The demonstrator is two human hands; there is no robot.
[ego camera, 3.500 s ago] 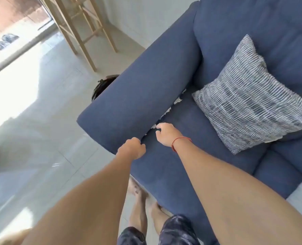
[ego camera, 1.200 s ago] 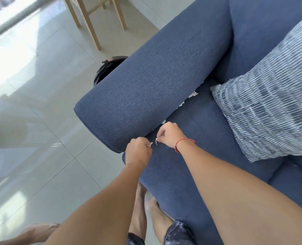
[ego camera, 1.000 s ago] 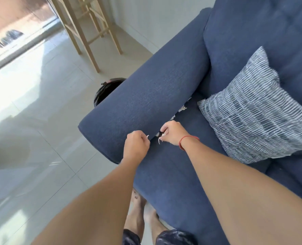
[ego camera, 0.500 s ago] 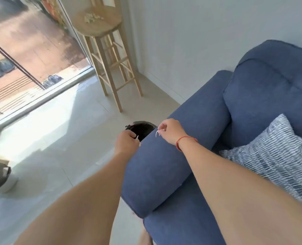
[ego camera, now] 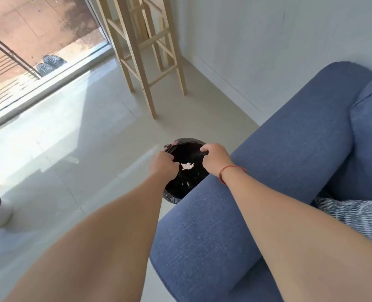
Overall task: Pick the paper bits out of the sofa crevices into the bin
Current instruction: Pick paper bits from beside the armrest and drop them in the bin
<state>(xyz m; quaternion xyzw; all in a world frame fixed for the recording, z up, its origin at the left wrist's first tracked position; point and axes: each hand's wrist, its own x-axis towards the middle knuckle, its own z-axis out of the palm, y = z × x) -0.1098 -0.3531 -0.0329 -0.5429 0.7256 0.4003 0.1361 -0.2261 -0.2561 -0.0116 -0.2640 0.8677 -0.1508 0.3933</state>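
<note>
While both arms reach out over the sofa arm, the scene runs from a bright glass door at far left to the blue cushions at right. Sunlit pale floor tiles [ego camera: 76,136] fill the left side, and a wooden stool [ego camera: 145,53] stands on them near the white wall.

Below the stool, on the floor just beside the sofa arm, sits the bin [ego camera: 185,171], round and lined with a glossy black bag whose crinkled rim folds outward. The left hand [ego camera: 162,164] hangs over the bin's near-left edge with its fingers curled in toward the palm; whether anything is pinched inside them cannot be told. Between the two hands a paper bit [ego camera: 187,166] shows white and ragged-edged against the black liner, small and crumpled, apart from both hands; whether it is falling or lying in the bag cannot be told. A few smaller pale flecks show lower in the liner.

The right hand [ego camera: 214,159], with a red string on its wrist, is over the bin's right rim, fingers bent downward and close together, contents not visible.

Further right lies the sofa [ego camera: 267,192], blue woven fabric with a rounded arm, and a striped grey-white cushion [ego camera: 354,214] rests on its seat at the edge of view.
</note>
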